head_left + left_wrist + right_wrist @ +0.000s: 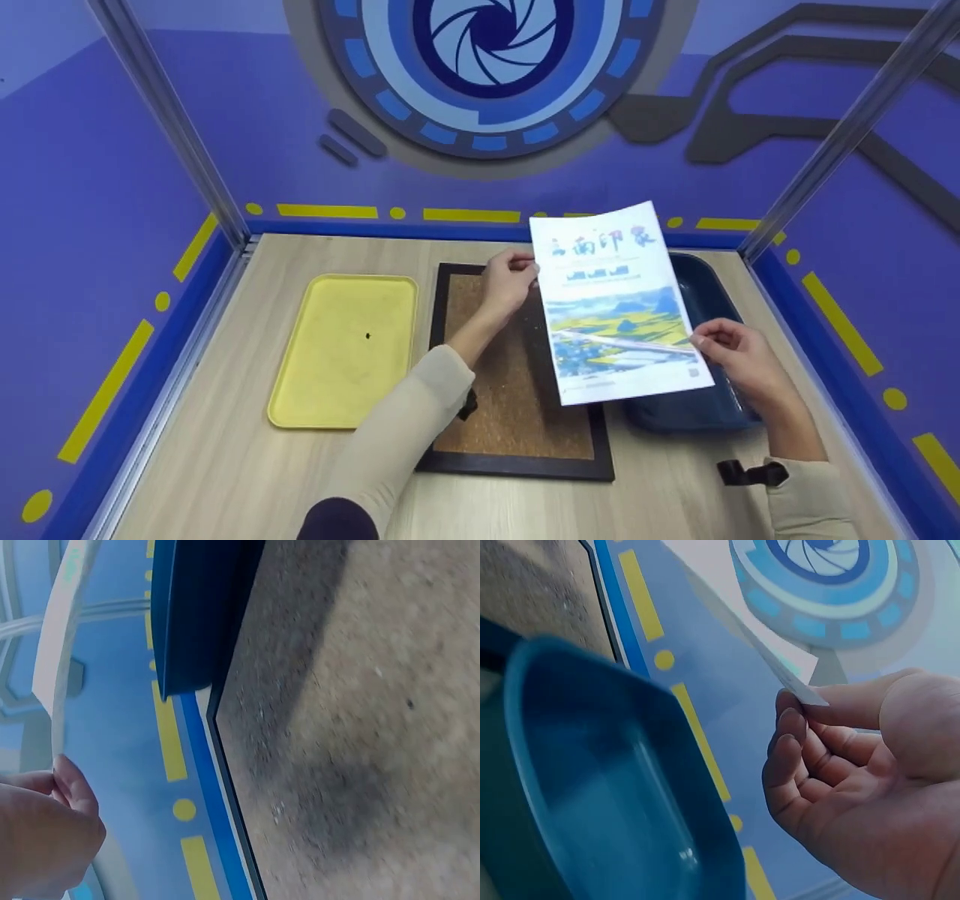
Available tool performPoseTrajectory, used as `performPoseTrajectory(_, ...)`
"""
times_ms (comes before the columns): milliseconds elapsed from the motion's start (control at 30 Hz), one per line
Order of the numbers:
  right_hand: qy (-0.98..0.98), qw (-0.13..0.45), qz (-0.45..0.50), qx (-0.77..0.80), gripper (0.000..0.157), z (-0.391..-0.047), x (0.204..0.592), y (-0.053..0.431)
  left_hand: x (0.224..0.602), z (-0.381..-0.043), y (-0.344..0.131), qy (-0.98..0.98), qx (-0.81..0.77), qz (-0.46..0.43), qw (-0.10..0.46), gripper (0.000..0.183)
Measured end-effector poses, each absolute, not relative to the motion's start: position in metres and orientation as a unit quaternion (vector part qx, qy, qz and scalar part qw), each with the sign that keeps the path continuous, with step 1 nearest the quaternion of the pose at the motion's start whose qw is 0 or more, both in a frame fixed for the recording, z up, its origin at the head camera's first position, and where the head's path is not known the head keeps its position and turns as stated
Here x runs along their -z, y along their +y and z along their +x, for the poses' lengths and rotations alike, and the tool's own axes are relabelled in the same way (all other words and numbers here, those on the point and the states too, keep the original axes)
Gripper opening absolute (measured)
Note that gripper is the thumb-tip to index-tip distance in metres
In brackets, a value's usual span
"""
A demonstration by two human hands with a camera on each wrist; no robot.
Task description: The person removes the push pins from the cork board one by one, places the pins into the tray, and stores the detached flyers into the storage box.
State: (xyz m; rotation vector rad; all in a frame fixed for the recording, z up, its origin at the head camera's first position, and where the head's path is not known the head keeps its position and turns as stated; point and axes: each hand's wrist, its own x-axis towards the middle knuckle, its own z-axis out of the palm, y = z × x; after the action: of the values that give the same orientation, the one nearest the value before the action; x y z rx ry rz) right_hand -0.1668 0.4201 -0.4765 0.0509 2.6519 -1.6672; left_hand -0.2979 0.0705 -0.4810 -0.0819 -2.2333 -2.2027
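Observation:
A printed paper poster, with large coloured characters and a landscape picture, is held up in the air between both hands. The left hand pinches its left edge; in the left wrist view the sheet appears nearly edge-on above thumb and finger. On the lower right edge, the right hand pinches the sheet between thumb and fingertips, as the right wrist view also shows. Below the poster lies a cork board with a black frame, partly hidden by the poster and left arm.
A yellow tray with a small dark speck lies left of the board. To the right stands a dark blue bin, partly behind the poster. Blue walls with yellow marks and metal posts enclose the wooden table.

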Motion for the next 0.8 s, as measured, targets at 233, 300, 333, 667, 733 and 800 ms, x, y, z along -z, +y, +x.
performPoseTrajectory(233,0.853,0.029,0.050,0.519,0.039,-0.171,0.471,0.460,0.475,-0.302,0.105,-0.729,0.681,-0.049,0.038,0.017)
performPoseTrajectory(300,0.851,0.035,0.057,0.521,0.040,-0.172,0.470,0.470,0.474,-0.302,0.114,-0.729,0.681,-0.047,0.042,0.015)
performPoseTrajectory(333,0.850,0.036,0.058,0.523,0.040,-0.172,0.470,0.475,0.474,-0.303,0.119,-0.729,0.681,-0.046,0.045,0.015)
performPoseTrajectory(667,0.779,0.027,0.057,0.624,0.022,-0.167,0.486,0.512,0.486,-0.303,0.158,-0.717,0.694,-0.049,0.046,0.013)
performPoseTrajectory(733,0.770,0.032,0.062,0.634,0.021,-0.165,0.491,0.516,0.490,-0.304,0.163,-0.719,0.693,-0.035,0.039,0.012)
performPoseTrajectory(800,0.768,0.033,0.067,0.635,0.022,-0.163,0.495,0.518,0.495,-0.303,0.168,-0.720,0.693,-0.021,0.032,0.010)
